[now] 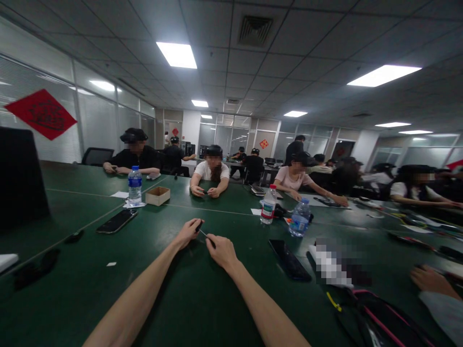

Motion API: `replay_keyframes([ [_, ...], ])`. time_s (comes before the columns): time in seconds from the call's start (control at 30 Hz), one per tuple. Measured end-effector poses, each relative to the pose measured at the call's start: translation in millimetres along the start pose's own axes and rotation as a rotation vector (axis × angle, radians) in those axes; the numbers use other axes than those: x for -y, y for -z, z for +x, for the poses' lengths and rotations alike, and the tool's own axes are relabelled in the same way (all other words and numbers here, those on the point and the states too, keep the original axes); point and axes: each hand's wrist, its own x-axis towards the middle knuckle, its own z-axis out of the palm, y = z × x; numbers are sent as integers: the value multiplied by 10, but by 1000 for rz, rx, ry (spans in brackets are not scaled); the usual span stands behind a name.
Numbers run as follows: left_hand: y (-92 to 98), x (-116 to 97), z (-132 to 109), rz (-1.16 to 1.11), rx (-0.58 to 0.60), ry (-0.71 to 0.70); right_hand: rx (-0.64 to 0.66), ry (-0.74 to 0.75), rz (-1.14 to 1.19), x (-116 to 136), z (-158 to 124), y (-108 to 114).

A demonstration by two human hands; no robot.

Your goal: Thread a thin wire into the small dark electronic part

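Note:
My left hand (188, 233) is closed around a small dark piece (198, 226), pinched at the fingertips; its kind is too small to make out. Close to its right, my right hand (221, 250) grips what looks like a small screwdriver (203, 233) by its dark handle. The thin metal shaft points up and left, and its tip reaches the dark piece. Whether the two are joined or only touching I cannot tell. Both hands are just above the green table (195, 299), in front of my body.
Beyond my hands are a small cardboard box (157, 196), a phone (116, 221) and a water bottle (135, 187). Rightward lie another phone (289, 260), a red-capped bottle (268, 205), a blue-capped bottle (299, 218) and a pink-edged black pouch (387, 315). A neighbour's hand (432, 281) rests far right.

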Motion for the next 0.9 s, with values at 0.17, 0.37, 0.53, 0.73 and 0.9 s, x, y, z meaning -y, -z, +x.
replay_keyframes([
  [0.17,-14,-18,-26,38,0,-5,43,-55,23,18,-12,15],
  [0.37,-27,-14,-31,141,-6,-33,28,7,-15,14,-23,33],
  [0.53,-14,28,-10,217,7,-17,7,9,-74,22,-42,11],
  [0.73,-5,61,16,307,-4,-3,5,-58,-132,61,-49,-44],
  [0.9,-11,70,37,317,-27,13,4,-91,-188,93,-61,-92],
])
